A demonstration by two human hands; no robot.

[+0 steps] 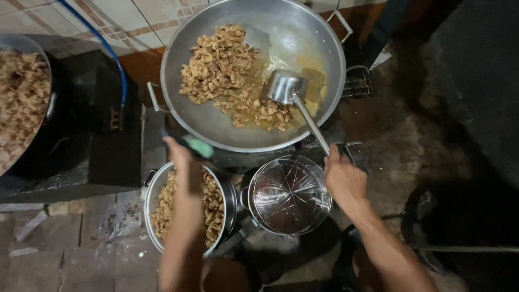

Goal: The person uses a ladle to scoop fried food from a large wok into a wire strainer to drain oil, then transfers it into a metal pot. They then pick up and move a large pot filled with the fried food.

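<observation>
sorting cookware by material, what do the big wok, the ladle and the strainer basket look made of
Wok: likely aluminium or steel; dull grey brushed sheen.
Ladle, held by the right hand: probably stainless steel; bright mirror-like bowl.
Strainer basket: metal wire mesh; shiny thin strands, see-through.

Silver wok (pixel 216 116), golden-brown fried pieces (pixel 219 65)
</observation>
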